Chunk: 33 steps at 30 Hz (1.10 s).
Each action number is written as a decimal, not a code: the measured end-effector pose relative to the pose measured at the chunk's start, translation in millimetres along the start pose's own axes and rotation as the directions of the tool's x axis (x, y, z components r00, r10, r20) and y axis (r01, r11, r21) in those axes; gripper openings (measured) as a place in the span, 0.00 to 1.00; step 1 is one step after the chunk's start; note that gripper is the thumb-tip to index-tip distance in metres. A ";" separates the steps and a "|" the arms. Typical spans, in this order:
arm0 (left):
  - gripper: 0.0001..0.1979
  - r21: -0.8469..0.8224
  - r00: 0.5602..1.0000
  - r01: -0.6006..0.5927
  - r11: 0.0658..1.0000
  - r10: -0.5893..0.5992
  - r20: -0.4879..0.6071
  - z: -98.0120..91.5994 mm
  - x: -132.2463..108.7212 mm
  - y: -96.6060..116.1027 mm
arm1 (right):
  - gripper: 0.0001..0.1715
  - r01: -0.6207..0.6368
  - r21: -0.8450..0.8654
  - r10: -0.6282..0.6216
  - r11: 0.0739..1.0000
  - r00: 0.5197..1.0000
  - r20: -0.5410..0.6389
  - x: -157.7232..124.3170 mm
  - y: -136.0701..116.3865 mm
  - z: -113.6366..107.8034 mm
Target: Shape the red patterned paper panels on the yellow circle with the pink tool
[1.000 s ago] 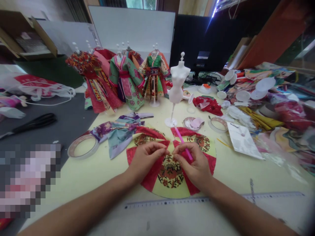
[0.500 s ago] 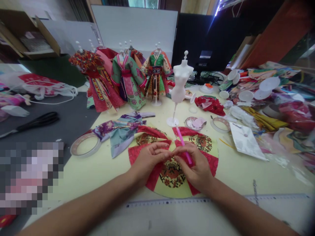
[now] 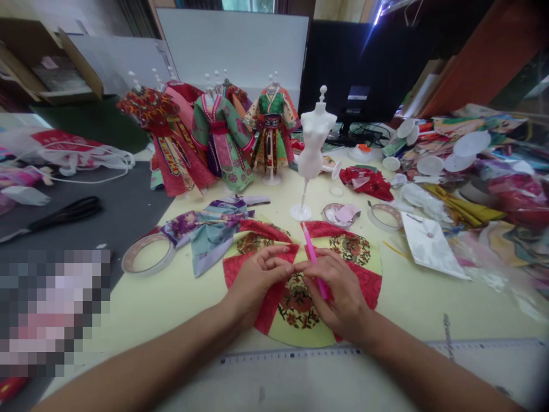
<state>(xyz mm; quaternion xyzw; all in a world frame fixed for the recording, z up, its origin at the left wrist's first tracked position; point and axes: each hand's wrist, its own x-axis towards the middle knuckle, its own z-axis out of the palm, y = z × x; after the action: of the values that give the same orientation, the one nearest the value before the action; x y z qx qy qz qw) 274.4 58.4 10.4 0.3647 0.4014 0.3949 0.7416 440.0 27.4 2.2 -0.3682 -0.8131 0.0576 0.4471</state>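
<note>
left hand (image 3: 253, 281) in narrow pinch on round floral cloth (image 3: 366, 279), right hand (image 3: 339, 296) around pink stick (image 3: 309, 247); ruler (image 3: 295, 355) marks illegible

Both hands meet over a round red-and-yellow skirt panel (image 3: 300, 297) on the worktop (image 3: 171, 297). The left hand (image 3: 253, 280) pinches its edge; the right hand (image 3: 338, 292) grips a pink pen (image 3: 313, 257). A bare white mannequin (image 3: 315, 143) stands just behind.

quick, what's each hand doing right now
Left hand: fingers pinched shut on top of the round fabric; anything in the pinch cannot be told.
Right hand: closed around the pink stick.
</note>
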 end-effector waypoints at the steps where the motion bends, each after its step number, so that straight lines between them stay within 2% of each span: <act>1: 0.23 0.003 1.000 -0.003 1.000 0.003 0.000 0.1 0.0 0.1 | 0.17 0.000 -0.003 0.000 1.000 1.000 0.000 -0.1 0.0 0.0; 9: 0.23 -0.015 0.999 -0.018 1.000 0.019 0.035 -1.0 1.6 -0.9 | 0.20 0.010 0.014 -0.010 1.000 1.000 -0.019 -0.8 0.8 0.5; 22: 0.22 -0.010 0.999 -0.031 0.999 0.031 0.034 -3.0 2.2 -0.9 | 0.20 -0.038 0.065 0.041 0.997 0.998 -0.051 0.3 0.6 -0.3; 33: 0.22 0.009 0.998 -0.039 0.999 0.039 0.052 -2.6 0.9 0.6 | 0.22 0.031 0.094 -0.023 0.995 0.996 -0.091 4.9 -1.0 -12.0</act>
<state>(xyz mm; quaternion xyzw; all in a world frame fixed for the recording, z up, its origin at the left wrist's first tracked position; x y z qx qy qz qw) 272.3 60.1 9.6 0.3865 0.3768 0.3975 0.7421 447.1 27.1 13.1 -0.3375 -0.7934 0.0738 0.5012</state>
